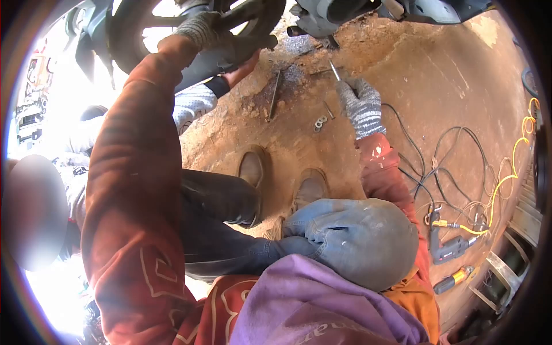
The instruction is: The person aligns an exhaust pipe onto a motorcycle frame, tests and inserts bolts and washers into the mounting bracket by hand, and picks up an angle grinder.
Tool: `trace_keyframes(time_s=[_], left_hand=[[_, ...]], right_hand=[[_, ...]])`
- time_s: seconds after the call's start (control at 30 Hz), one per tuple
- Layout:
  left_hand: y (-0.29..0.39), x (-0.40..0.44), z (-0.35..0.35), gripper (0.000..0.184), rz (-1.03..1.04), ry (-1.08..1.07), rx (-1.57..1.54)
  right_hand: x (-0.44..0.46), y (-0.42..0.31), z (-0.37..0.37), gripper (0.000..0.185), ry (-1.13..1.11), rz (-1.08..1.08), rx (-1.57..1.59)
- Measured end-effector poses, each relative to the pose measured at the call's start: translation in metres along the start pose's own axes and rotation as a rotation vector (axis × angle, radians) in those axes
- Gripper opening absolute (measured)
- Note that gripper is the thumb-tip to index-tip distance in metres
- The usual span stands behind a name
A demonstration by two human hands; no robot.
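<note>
My left hand (198, 31), in a grey knitted glove, reaches up to the motorcycle and grips a dark part beside its wheel (125, 34). Its fingertips are hidden behind that part. Below it runs a dark, muffler-like tube (221, 56). My right hand (361, 106), in a grey and white glove, is closed around a slim, pointed metal rod (334, 71); the glove covers its other end. On the dirt near this hand lie several washers (320, 122), a small pin or bolt (329, 110) and a longer metal rod (275, 95).
Another person's bare hand (242, 69) touches the tube from below. Dark motorcycle parts (345, 12) hang at the top. To the right lie a black cable (460, 131), a yellow cord (513, 176), a grey power tool (450, 248) and a yellow-black tool (454, 280).
</note>
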State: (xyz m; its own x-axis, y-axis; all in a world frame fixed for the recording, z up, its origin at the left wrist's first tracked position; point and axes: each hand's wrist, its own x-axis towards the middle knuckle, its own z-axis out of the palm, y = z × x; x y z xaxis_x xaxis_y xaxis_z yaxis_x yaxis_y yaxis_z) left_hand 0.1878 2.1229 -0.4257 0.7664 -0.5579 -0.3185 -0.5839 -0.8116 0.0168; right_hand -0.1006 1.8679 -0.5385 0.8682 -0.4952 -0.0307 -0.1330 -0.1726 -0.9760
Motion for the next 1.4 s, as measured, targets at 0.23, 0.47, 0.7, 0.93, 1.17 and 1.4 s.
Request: trace_keyframes(time_s=[0.23, 0.47, 0.7, 0.93, 1.17, 1.4], left_hand=[[0.008, -0.006, -0.015, 0.013, 0.209, 0.135, -0.075], [0.012, -0.007, -0.017, 0.009, 0.234, 0.249, -0.235], [0.055, -0.007, -0.029, 0.03, 0.031, 0.112, 0.256], [0.08, -0.038, -0.062, 0.041, 0.083, 0.222, -0.011], [0.088, -0.044, -0.069, 0.053, 0.047, 0.134, -0.178], [0.09, -0.041, -0.078, 0.055, 0.027, 0.022, -0.226]], right_hand=[[-0.031, 0.029, -0.017, 0.018, 0.017, 0.028, -0.052], [-0.037, 0.035, -0.02, 0.017, 0.018, 0.1, 0.0], [-0.031, 0.014, -0.017, 0.017, 0.042, 0.053, -0.003], [-0.003, -0.057, 0.001, 0.022, 0.016, -0.077, 0.128], [0.036, -0.12, 0.024, 0.025, 0.026, -0.172, 0.053], [0.073, -0.127, 0.039, 0.032, 0.207, -0.394, -0.268]])
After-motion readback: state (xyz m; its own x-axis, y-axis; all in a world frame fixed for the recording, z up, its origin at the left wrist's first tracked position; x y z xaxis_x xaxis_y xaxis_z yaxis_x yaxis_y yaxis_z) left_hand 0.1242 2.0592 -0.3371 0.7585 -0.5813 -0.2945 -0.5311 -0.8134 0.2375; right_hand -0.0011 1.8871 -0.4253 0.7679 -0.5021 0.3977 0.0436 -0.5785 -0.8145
